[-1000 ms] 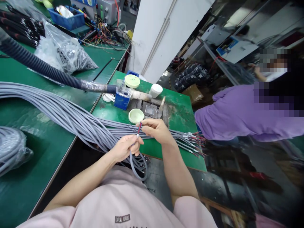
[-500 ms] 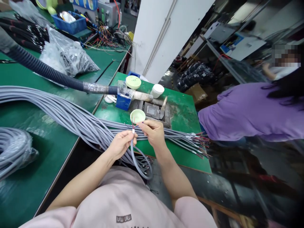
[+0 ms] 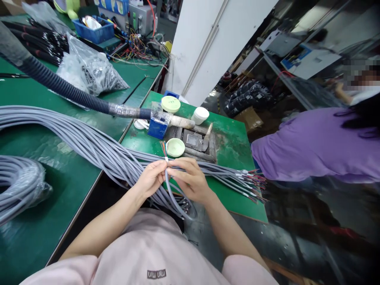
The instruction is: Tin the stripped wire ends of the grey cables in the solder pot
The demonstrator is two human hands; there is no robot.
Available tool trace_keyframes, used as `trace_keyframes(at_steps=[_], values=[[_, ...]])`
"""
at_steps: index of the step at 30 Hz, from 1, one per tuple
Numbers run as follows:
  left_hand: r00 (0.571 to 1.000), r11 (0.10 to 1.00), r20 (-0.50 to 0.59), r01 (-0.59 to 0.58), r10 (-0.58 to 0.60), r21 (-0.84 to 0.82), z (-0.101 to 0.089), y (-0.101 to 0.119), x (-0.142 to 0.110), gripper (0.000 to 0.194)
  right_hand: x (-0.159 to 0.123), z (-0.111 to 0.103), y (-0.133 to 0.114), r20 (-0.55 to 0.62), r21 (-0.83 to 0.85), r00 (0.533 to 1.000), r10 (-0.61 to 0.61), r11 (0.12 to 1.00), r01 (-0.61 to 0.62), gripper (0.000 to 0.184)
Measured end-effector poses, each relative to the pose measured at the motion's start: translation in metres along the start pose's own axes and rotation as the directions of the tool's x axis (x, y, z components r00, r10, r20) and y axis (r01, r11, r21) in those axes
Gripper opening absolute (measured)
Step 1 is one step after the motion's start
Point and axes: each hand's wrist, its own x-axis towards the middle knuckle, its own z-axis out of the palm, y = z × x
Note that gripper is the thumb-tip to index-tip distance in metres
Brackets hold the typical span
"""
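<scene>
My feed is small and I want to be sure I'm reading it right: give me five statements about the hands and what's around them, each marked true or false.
1. The left hand grips a gray cable below its colored wires. True.
2. The right hand rests on the white tub. False: its fingertips are at the gray cable, beside the left hand.
3. A pale green bowl sits just beyond the hands. True.
4. The long cable bundle is bright red. False: it is gray.
5. The person in a purple top is at the left of the picture. False: they are at the right.
</scene>
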Motion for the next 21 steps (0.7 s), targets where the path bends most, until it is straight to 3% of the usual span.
trace_keyframes(at_steps=[4,6,8,10,12,15,18,21], values=[[0.999,0.998,-0.007,-0.048,0.049,0.05,0.005,0.0,0.002,0.037,-0.003,0.002,0.004,0.055,-0.079,0.994,-0.098,0.992,0.102,0.033],[0.994,0.981,-0.022,-0.105,0.11,0.165,0.006,0.0,-0.001,0.038,-0.002,-0.001,0.009,-0.01,-0.028,0.998,-0.069,0.997,0.069,0.032],[0.971,0.907,-0.013,-0.217,0.238,0.362,0.005,0.0,-0.006,0.038,0.002,-0.007,0.016,-0.122,0.026,0.992,0.036,0.999,-0.033,0.03],[0.91,0.711,0.084,-0.372,0.406,0.597,0.001,-0.001,-0.011,0.032,0.008,-0.013,0.023,-0.241,0.04,0.954,0.179,0.984,-0.175,0.025],[0.815,0.429,0.259,-0.51,0.519,0.745,-0.004,-0.004,-0.015,0.025,0.015,-0.016,0.033,-0.334,0.036,0.896,0.291,0.954,-0.296,0.02],[0.709,0.106,0.475,-0.607,0.522,0.788,-0.015,-0.009,-0.014,0.021,0.023,-0.016,0.048,-0.387,0.07,0.846,0.366,0.927,-0.369,0.015],[0.704,-0.036,0.563,-0.61,0.432,0.791,-0.024,-0.015,-0.01,0.021,0.028,-0.012,0.062,-0.357,0.107,0.839,0.41,0.91,-0.4,0.013],[0.745,-0.056,0.561,-0.583,0.359,0.81,-0.029,-0.017,-0.008,0.022,0.029,-0.008,0.072,-0.298,0.076,0.848,0.439,0.896,-0.437,0.015]])
